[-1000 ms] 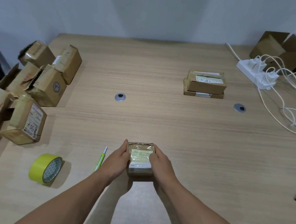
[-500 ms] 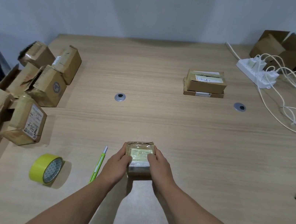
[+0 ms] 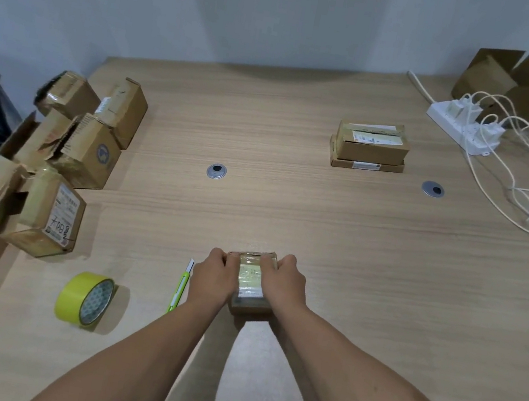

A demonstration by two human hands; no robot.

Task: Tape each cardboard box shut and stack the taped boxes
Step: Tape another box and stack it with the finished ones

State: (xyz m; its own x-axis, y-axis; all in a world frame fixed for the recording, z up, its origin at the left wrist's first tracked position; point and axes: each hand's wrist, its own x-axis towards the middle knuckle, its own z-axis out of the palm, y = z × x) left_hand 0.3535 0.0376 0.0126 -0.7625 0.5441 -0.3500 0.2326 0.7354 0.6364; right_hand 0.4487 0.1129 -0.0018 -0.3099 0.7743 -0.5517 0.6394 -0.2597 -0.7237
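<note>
Just right of the green cutter (image 3: 181, 286), left hand (image 3: 213, 275) and right hand (image 3: 284, 285) clasp the small box (image 3: 251, 278) — fingers curled over it. Pressing its seam flat evenly seems best.

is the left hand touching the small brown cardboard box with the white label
Touching. The head view shows the left hand gripping the small brown cardboard box along its left side, with its fingers curled over the top edge.
</note>
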